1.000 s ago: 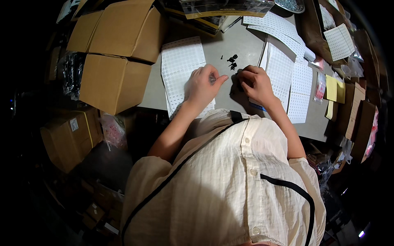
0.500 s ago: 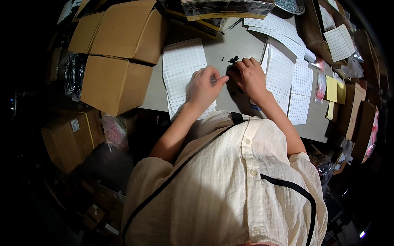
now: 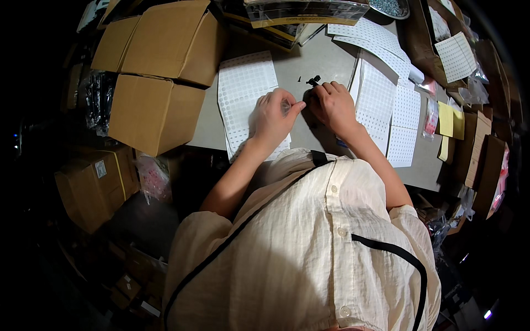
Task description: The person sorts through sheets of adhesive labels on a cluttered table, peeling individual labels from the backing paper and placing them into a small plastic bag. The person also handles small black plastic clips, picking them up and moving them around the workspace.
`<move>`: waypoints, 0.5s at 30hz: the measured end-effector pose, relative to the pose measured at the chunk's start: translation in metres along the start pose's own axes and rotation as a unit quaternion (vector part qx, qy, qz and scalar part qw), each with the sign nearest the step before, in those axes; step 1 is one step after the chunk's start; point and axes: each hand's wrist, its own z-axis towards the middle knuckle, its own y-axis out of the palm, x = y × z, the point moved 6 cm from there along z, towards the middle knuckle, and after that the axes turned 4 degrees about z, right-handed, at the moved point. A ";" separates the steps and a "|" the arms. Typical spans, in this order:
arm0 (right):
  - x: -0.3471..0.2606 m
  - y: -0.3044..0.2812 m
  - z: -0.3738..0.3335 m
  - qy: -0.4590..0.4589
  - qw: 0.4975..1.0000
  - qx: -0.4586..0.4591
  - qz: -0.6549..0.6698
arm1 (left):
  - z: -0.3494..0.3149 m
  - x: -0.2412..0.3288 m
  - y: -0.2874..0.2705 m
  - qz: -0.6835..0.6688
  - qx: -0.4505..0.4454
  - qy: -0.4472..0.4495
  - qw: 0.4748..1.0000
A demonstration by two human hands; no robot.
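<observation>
My left hand (image 3: 271, 114) is closed, its thumb and fingers curled round a small clear plastic bag (image 3: 285, 106) above the edge of a white sticker sheet (image 3: 243, 77). Just across from it, my right hand (image 3: 334, 107) bends down to the grey table with its fingers drawn together. What those fingertips hold, if anything, is hidden behind the hand. Right beside them lies a little heap of small black pieces (image 3: 313, 81), which look like screws. One more small dark screw (image 3: 300, 79) lies apart, to the left of the heap.
Cardboard boxes (image 3: 157, 47) stand along the left side. More sticker sheets (image 3: 377, 91) cover the table's right part, with yellow paper notes (image 3: 451, 121) beyond. A metal bowl (image 3: 393, 7) of small parts sits at the far right, and a clear-sided case (image 3: 306, 12) at the back.
My right hand has shifted slightly left and up by the black pieces. My left hand has stayed almost in place, still gripping the bag.
</observation>
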 end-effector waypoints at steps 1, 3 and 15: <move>0.000 0.000 0.000 -0.004 1.000 0.004 0.003 | 0.000 0.001 -0.001 0.002 -0.001 0.003 1.000; 0.004 -0.001 -0.001 0.012 1.000 -0.003 0.022 | 0.000 0.002 -0.002 0.006 -0.002 0.009 1.000; -0.012 -0.035 -0.007 0.192 0.866 -0.029 0.461 | 0.000 0.006 0.018 0.003 -0.014 0.041 0.999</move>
